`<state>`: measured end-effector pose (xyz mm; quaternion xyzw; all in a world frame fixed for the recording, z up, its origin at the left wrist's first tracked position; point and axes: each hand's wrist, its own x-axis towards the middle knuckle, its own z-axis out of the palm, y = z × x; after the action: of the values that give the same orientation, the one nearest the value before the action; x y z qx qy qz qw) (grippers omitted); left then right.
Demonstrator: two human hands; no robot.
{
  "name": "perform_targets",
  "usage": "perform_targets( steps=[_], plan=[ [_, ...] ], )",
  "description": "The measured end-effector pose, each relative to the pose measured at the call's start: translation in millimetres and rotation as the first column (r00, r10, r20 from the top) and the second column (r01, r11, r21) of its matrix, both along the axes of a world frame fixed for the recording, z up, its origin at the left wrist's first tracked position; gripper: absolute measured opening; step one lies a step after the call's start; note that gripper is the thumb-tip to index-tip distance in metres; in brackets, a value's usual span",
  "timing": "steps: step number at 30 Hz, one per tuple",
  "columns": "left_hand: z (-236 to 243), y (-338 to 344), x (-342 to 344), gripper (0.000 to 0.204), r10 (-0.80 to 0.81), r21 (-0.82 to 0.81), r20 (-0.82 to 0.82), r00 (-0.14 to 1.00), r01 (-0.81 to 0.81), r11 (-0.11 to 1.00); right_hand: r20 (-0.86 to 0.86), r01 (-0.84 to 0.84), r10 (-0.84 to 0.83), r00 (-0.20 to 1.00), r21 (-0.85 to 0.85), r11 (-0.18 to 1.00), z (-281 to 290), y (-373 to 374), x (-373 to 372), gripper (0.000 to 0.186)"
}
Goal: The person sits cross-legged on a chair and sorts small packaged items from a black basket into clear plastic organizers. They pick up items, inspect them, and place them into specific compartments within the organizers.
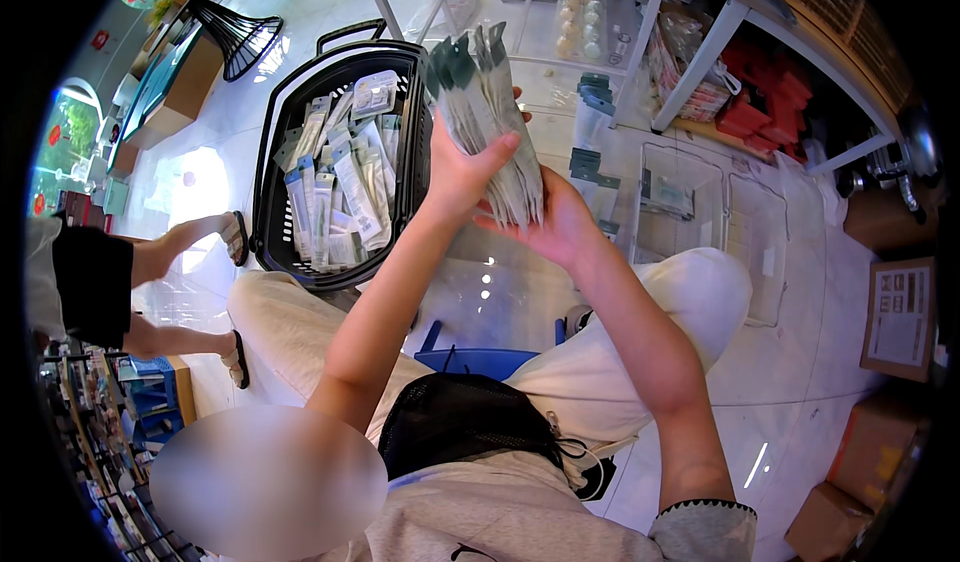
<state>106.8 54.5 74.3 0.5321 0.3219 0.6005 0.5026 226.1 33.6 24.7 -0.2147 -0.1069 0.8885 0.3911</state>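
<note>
A thick bundle of long, flat packets (487, 112) with dark green ends is held upright between my hands. My left hand (462, 170) is closed round its left side, with the thumb lying across the front. My right hand (560, 224) cups the lower end from the right and below; part of its fingers is hidden behind the bundle. Left of the hands stands a black basket (262, 197) holding many slim packages (345, 177) in white, grey and blue. To the right, small piles of green-topped packets (594, 102) lie in a row on the floor.
Clear plastic bins (755, 252) stand on the floor at right, one with packets inside. A white-framed table (690, 77) rises behind them, near red items (760, 102). Cardboard boxes (897, 319) line the right side. Another person's legs (185, 242) are at left. A blue stool (475, 360) shows beneath me.
</note>
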Motion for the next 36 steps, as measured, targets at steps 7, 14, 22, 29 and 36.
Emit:
perform_targets(
  steps=[7,14,22,29,36],
  plan=[
    [-16,6,6,0.048,0.258,-0.128,-0.269,0.928,-0.3,0.945,0.46,0.007,-0.569,0.682,0.774,0.634,-1,4,3,0.046],
    [-20,5,-1,0.045,0.206,-0.452,-0.005,0.979,-0.186,0.872,0.44,-0.076,-0.308,0.843,0.665,0.743,6,10,17,0.04],
    [-12,3,-10,0.038,0.179,-0.457,0.0,0.984,-0.159,0.875,0.359,0.009,-0.196,0.912,0.462,0.887,5,9,16,0.036],
    [-11,-1,-8,0.038,0.245,-0.466,0.022,0.969,-0.207,0.86,0.499,-0.17,-0.181,0.848,0.578,0.798,9,7,20,0.038],
    [-14,-3,-11,0.04,0.241,-0.45,-0.028,0.97,-0.228,0.863,0.551,-0.122,-0.287,0.784,0.59,0.799,3,11,24,0.039]
  ],
)
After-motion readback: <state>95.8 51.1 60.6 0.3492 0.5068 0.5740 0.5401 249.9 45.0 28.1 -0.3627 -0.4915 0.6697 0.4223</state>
